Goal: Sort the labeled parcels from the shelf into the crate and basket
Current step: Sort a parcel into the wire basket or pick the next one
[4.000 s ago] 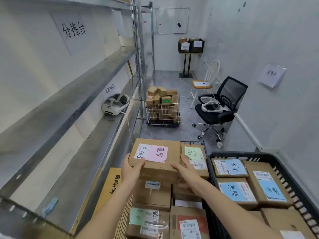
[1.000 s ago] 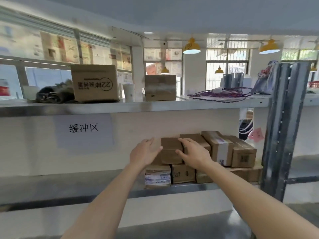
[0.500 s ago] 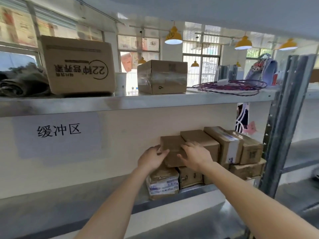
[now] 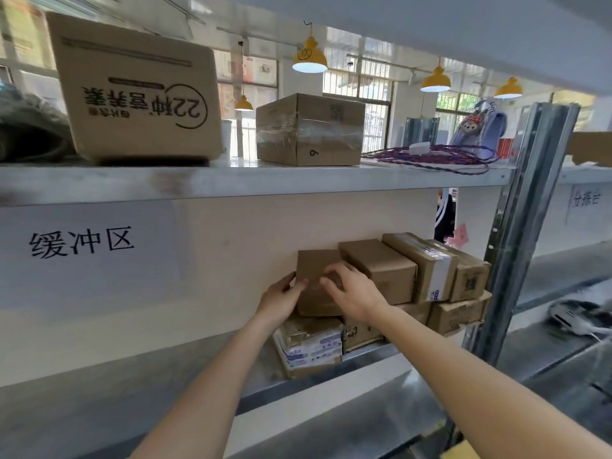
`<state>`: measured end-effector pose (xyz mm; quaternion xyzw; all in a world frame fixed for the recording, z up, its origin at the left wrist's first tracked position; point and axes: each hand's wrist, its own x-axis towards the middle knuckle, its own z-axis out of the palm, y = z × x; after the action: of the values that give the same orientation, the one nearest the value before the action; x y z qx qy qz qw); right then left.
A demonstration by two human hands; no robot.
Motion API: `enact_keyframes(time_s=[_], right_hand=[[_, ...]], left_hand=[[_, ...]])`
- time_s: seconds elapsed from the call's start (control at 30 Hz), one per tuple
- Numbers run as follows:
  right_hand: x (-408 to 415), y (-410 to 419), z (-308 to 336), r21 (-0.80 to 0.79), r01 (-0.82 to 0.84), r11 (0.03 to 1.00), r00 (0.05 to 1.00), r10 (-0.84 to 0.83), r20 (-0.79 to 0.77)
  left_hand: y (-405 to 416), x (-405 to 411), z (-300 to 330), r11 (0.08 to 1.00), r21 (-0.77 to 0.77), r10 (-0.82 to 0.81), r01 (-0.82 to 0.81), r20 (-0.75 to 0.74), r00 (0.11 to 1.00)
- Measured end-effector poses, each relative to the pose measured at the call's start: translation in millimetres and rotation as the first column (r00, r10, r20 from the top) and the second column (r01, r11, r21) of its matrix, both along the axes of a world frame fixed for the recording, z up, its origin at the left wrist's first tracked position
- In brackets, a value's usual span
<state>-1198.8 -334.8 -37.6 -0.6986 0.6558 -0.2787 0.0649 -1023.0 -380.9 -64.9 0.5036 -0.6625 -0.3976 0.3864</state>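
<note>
Cardboard parcel [image 4: 316,286], plain brown, is held at the left end of the upper row of a stack on the middle shelf [image 4: 212,376]. The left hand [image 4: 281,298] is curled round its left edge; the right hand [image 4: 352,293] is laid over its front and top with fingers bent onto the board. Both grips are clamped on the parcel, which sits on the stack and is not yet lifted clear.

Risks, as judged:
- The neighbouring parcel [image 4: 381,270], at 3 o'clock of the held one and touching it, could be dragged forward if the pull is made sideways.
- The taped parcel [image 4: 311,346] beneath, at 6 o'clock, overhangs the shelf lip slightly; friction from a sliding pull could tip it off.
- No label is visible on the held parcel's faces, so a wrong bin could be chosen unless it is turned and read.
- Crate and basket are out of view; a blind turn could clip the steel post [image 4: 516,246].

Writing:
- Wall sign [image 4: 82,243] at 9 o'clock reads "缓冲区".
- Large carton [image 4: 139,94] on the upper shelf, upside down: "22种", remainder partly legible.
- Wrapped box [image 4: 311,130]: handwritten mark, "6" or "9".
- Small sign [image 4: 586,200] at 2 o'clock: too blurred to be read with certainty.
</note>
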Motion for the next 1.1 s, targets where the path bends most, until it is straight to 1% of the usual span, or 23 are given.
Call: enact_keyframes(time_s=[0.1, 0.17, 0.23, 0.33, 0.37, 0.5, 0.6, 0.73, 0.8, 0.83, 0.9, 0.93, 1.0, 1.1], right_hand=[[9.2, -0.5, -6.4, -0.006, 0.029, 1.000, 0.983, -0.028, 0.180], [13.4, 0.4, -9.5, -0.027, 0.039, 0.999, 0.968, -0.031, 0.251], [15.4, 3.5, -9.0, -0.051, 0.040, 0.998, 0.948, -0.021, 0.317], [17.3, 10.4, -6.0, -0.112, 0.022, 0.993, 0.932, 0.020, 0.361], [18.0, 12.3, -5.4, -0.130, 0.015, 0.991, 0.930, 0.033, 0.365], [14.4, 20.8, -3.1, -0.167, -0.021, 0.986, 0.925, 0.082, 0.370], [11.3, 29.9, 1.1, -0.151, -0.053, 0.987, 0.905, 0.111, 0.410], [12.2, 39.2, 1.9, -0.101, -0.064, 0.993, 0.843, 0.108, 0.527], [10.7, 44.2, 2.4, -0.088, -0.067, 0.994, 0.794, 0.106, 0.599], [9.2, 46.5, 3.4, -0.087, -0.071, 0.994, 0.786, 0.109, 0.609], [5.3, 50.1, 4.3, -0.084, -0.059, 0.995, 0.813, 0.097, 0.574], [3.4, 52.7, 4.5, -0.075, -0.059, 0.995, 0.824, 0.091, 0.559], [-2.7, 56.4, 2.9, -0.074, -0.085, 0.994, 0.809, 0.112, 0.577], [-19.5, 63.8, 0.6, -0.097, -0.067, 0.993, 0.789, 0.112, 0.603]], left_hand=[[2.7, 4.1, 1.1, 1.000, 0.013, -0.002, 0.003, -0.044, 0.999], [2.6, 6.3, 0.2, 1.000, 0.015, -0.012, 0.013, -0.092, 0.996], [4.8, 8.4, 1.2, 0.999, 0.015, -0.031, 0.034, -0.194, 0.981], [9.6, 9.6, 5.1, 0.998, 0.058, 0.002, 0.025, -0.422, 0.907], [12.3, 9.8, 6.6, 0.998, 0.065, 0.011, 0.021, -0.453, 0.892], [18.5, 11.4, 10.7, 0.999, 0.041, 0.011, 0.008, -0.438, 0.899], [25.8, 6.2, 14.8, 0.997, 0.057, 0.074, -0.055, -0.446, 0.892], [35.6, -2.8, 18.7, 1.000, 0.023, 0.003, 0.011, -0.526, 0.850], [41.4, -6.4, 18.9, 0.999, 0.039, 0.005, 0.021, -0.571, 0.821], [43.8, -8.5, 19.3, 0.997, 0.066, 0.010, 0.038, -0.604, 0.797], [49.5, -13.4, 20.2, 0.981, 0.152, 0.021, 0.120, -0.701, 0.713], [50.5, -15.8, 19.3, 0.974, 0.168, 0.022, 0.149, -0.733, 0.680], [49.6, -22.2, 16.9, 0.978, 0.129, -0.022, 0.165, -0.718, 0.696], [52.9, -33.3, 16.6, 0.984, 0.029, -0.119, 0.176, -0.628, 0.769]])
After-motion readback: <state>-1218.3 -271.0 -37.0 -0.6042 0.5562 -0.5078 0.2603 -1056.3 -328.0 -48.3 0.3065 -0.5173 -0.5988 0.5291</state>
